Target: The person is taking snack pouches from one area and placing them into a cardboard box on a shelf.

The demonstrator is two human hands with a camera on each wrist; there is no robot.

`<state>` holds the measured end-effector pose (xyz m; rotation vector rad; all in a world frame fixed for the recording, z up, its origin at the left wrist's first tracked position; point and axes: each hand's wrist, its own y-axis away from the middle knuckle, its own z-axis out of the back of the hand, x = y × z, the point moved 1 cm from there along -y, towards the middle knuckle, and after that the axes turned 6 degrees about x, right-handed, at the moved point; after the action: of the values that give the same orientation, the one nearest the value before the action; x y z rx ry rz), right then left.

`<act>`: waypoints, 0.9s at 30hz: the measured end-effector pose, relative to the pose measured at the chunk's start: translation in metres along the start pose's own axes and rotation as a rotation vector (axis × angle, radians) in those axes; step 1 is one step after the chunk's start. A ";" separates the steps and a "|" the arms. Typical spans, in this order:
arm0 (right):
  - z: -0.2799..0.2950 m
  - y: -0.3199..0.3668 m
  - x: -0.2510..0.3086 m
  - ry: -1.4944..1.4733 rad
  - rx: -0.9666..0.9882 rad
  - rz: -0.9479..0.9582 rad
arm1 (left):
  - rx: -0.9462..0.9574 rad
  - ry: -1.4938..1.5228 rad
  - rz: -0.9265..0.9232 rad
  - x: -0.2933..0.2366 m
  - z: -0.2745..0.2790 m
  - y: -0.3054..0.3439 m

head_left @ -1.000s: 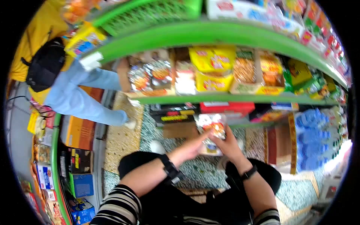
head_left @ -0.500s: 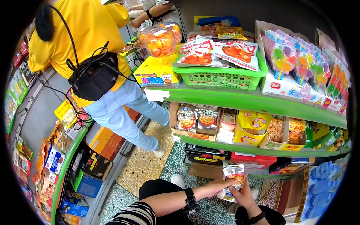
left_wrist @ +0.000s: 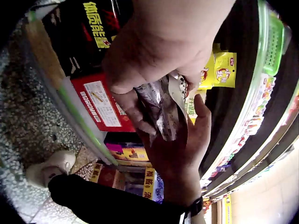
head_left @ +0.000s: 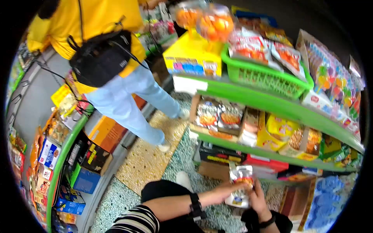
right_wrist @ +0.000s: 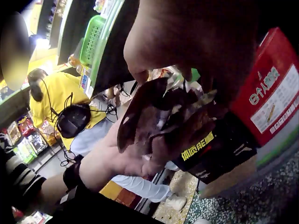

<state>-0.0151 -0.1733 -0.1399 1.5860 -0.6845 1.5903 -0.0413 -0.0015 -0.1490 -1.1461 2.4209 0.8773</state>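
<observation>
Low in front of the body, both hands hold a silver foil snack pouch (head_left: 241, 173) with a reddish-brown food picture. Its lower part is pale with a small blue mark. My left hand (head_left: 224, 192) grips it from the left, fingers across its front. On the right edge, my right hand (head_left: 258, 197) holds it with the thumb toward the front. The left wrist view shows the foil (left_wrist: 163, 112) creased between both hands. From the right wrist, the pouch (right_wrist: 140, 114) looks dark and partly hidden by the hands.
A carton of similar pouches (head_left: 217, 116) sits on the green-edged shelf (head_left: 248, 146), beside yellow snack packs (head_left: 279, 130). Above stands a green basket (head_left: 268, 79). A person in yellow (head_left: 105, 50) stands at left, beside another shelf (head_left: 64, 167). Blue bottles (head_left: 330, 198) are at lower right.
The head view has swung up and left, bringing in the upper shelf and the person in yellow. Both hands keep holding the pouch, which sits lower in the view than at first.
</observation>
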 end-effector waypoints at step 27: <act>-0.076 -0.218 0.185 1.397 -0.358 0.383 | -0.205 0.002 -0.641 -0.103 0.028 0.091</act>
<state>0.1337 0.0376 0.0048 -0.1218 -0.4021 2.1741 -0.0471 0.1211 -0.0814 -1.8427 1.7919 0.9027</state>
